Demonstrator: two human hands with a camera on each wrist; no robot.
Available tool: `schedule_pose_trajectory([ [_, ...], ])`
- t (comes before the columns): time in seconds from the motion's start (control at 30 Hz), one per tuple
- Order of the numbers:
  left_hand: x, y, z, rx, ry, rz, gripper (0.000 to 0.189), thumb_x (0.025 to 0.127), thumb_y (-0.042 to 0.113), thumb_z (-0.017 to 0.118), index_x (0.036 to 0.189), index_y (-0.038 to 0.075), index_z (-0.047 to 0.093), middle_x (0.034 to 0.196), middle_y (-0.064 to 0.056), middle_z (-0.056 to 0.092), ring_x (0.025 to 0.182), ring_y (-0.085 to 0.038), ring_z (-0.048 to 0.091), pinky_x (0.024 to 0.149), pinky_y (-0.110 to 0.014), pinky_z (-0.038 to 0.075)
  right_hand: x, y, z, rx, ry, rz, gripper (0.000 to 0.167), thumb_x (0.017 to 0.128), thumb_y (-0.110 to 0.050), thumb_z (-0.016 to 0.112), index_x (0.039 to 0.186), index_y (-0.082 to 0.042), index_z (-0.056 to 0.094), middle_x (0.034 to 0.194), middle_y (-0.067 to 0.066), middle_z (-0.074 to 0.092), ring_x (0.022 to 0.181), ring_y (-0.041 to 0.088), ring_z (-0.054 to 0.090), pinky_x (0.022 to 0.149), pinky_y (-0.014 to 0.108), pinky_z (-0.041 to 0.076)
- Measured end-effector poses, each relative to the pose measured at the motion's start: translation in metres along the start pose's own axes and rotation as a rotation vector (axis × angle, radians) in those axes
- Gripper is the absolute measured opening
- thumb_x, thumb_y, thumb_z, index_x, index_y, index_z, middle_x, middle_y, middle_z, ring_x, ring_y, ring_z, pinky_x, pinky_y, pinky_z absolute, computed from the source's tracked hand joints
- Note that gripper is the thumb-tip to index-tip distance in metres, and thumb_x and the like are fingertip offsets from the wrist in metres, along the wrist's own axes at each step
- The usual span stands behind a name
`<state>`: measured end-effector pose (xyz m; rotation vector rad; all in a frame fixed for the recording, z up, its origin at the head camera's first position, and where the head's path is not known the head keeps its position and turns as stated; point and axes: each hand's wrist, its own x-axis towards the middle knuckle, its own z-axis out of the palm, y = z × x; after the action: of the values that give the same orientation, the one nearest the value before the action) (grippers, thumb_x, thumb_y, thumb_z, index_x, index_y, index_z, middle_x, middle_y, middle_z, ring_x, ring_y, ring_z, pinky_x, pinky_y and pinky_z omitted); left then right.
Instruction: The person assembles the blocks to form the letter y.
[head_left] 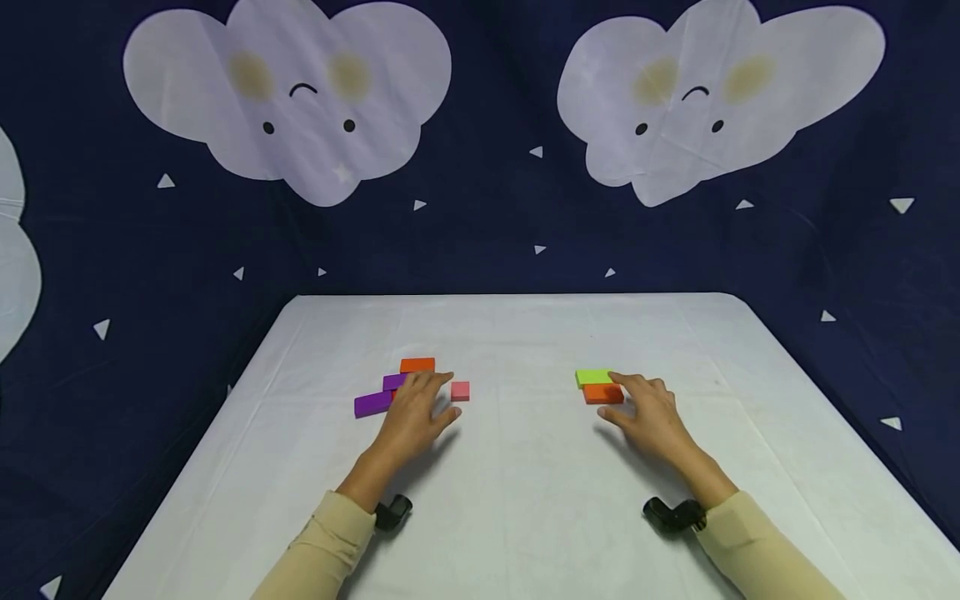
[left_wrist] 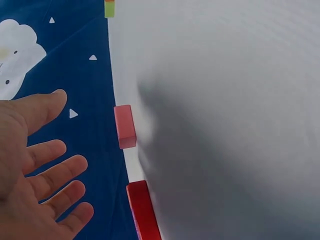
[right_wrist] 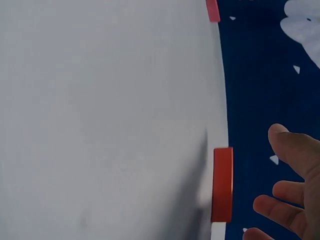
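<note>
My left hand (head_left: pixel 414 418) hovers over the left group of blocks, fingers apart with nothing between them. Around it lie a purple block (head_left: pixel 372 405), a second purple block (head_left: pixel 393 382), an orange block (head_left: pixel 417 365) and a pink block (head_left: pixel 461 391). A red block (left_wrist: pixel 144 210) shows in the left wrist view; in the head view the hand mostly hides it. To the right, my right hand (head_left: pixel 651 418) is held with thumb and fingers spread beside a lime-green block (head_left: pixel 592 378) and an orange-red block (head_left: pixel 603 394). Its index fingertip overlaps the green block's right end.
A white-covered table (head_left: pixel 517 500) carries the blocks, with a wide gap between the two groups. Behind it hangs a dark blue cloth (head_left: pixel 487 233) with clouds and small triangles. Each wrist wears a black camera (head_left: pixel 675 515).
</note>
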<state>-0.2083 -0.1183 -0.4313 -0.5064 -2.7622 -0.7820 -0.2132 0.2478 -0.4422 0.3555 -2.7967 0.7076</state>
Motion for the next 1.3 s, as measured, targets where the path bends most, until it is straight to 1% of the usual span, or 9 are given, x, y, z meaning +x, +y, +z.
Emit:
schedule_pose_trajectory([
  [0.13, 0.002, -0.002, 0.001, -0.012, 0.000, -0.009, 0.053, 0.084, 0.029, 0.069, 0.131, 0.011, 0.054, 0.128, -0.010, 0.056, 0.120, -0.027, 0.046, 0.101, -0.046, 0.040, 0.004, 0.008, 0.000, 0.024, -0.014, 0.037, 0.061, 0.080, -0.029, 0.073, 0.131, -0.004, 0.052, 0.125, 0.022, 0.058, 0.104, 0.037, 0.045, 0.089, 0.050, 0.029],
  [0.33, 0.008, -0.005, 0.002, -0.014, -0.032, -0.015, 0.053, 0.084, 0.029, 0.069, 0.132, 0.012, 0.053, 0.130, -0.009, 0.056, 0.120, -0.027, 0.044, 0.102, -0.047, 0.039, 0.007, 0.016, 0.002, 0.047, -0.025, 0.067, 0.060, 0.081, -0.032, 0.072, 0.131, -0.003, 0.053, 0.126, 0.022, 0.057, 0.103, 0.036, 0.045, 0.089, 0.050, 0.030],
  [0.43, 0.011, -0.007, 0.002, -0.018, -0.037, -0.002, 0.053, 0.083, 0.029, 0.069, 0.131, 0.012, 0.054, 0.129, -0.008, 0.057, 0.118, -0.026, 0.045, 0.099, -0.046, 0.040, 0.008, 0.017, 0.001, 0.050, -0.036, 0.085, 0.060, 0.082, -0.033, 0.071, 0.131, -0.003, 0.053, 0.127, 0.022, 0.057, 0.103, 0.036, 0.045, 0.088, 0.050, 0.031],
  [0.57, 0.015, -0.009, 0.004, -0.018, -0.032, 0.009, 0.052, 0.082, 0.030, 0.070, 0.128, 0.012, 0.056, 0.125, -0.006, 0.059, 0.108, -0.023, 0.045, 0.092, -0.041, 0.041, 0.012, 0.020, 0.000, 0.047, -0.053, 0.104, 0.059, 0.082, -0.032, 0.071, 0.130, -0.003, 0.054, 0.129, 0.022, 0.056, 0.103, 0.036, 0.045, 0.089, 0.050, 0.031],
  [0.7, 0.017, -0.010, 0.005, -0.026, -0.039, -0.006, 0.051, 0.081, 0.031, 0.072, 0.126, 0.012, 0.058, 0.123, -0.006, 0.061, 0.103, -0.022, 0.044, 0.088, -0.038, 0.040, 0.015, 0.023, -0.001, 0.055, -0.072, 0.121, 0.057, 0.082, -0.032, 0.070, 0.130, -0.003, 0.054, 0.130, 0.022, 0.055, 0.103, 0.036, 0.045, 0.089, 0.051, 0.032],
  [0.93, 0.023, -0.012, 0.006, -0.077, -0.066, -0.064, 0.050, 0.080, 0.029, 0.073, 0.126, 0.014, 0.059, 0.124, -0.004, 0.061, 0.109, -0.022, 0.043, 0.091, -0.040, 0.041, 0.018, 0.027, -0.003, 0.073, -0.089, 0.134, 0.054, 0.083, -0.031, 0.070, 0.127, -0.003, 0.056, 0.128, 0.023, 0.056, 0.102, 0.036, 0.046, 0.087, 0.048, 0.032],
  [1.1, 0.027, -0.014, 0.006, -0.118, -0.096, -0.100, 0.050, 0.081, 0.027, 0.073, 0.126, 0.012, 0.060, 0.130, -0.007, 0.059, 0.113, -0.024, 0.042, 0.094, -0.041, 0.041, 0.019, 0.028, -0.003, 0.081, -0.099, 0.147, 0.051, 0.084, -0.029, 0.069, 0.126, -0.004, 0.057, 0.128, 0.023, 0.057, 0.102, 0.035, 0.044, 0.086, 0.048, 0.032],
  [1.23, 0.032, -0.017, 0.006, -0.138, -0.115, -0.114, 0.049, 0.081, 0.028, 0.073, 0.125, 0.012, 0.060, 0.132, -0.008, 0.058, 0.117, -0.024, 0.040, 0.096, -0.043, 0.040, 0.020, 0.027, -0.004, 0.085, -0.106, 0.160, 0.049, 0.083, -0.028, 0.070, 0.125, -0.005, 0.058, 0.129, 0.022, 0.056, 0.102, 0.034, 0.043, 0.085, 0.046, 0.032],
  [1.3, 0.035, -0.019, 0.007, -0.137, -0.121, -0.105, 0.048, 0.081, 0.027, 0.074, 0.124, 0.012, 0.061, 0.130, -0.007, 0.059, 0.118, -0.024, 0.040, 0.097, -0.043, 0.039, 0.020, 0.027, -0.004, 0.084, -0.106, 0.166, 0.049, 0.082, -0.029, 0.070, 0.124, -0.006, 0.059, 0.129, 0.022, 0.057, 0.102, 0.033, 0.043, 0.084, 0.045, 0.032],
])
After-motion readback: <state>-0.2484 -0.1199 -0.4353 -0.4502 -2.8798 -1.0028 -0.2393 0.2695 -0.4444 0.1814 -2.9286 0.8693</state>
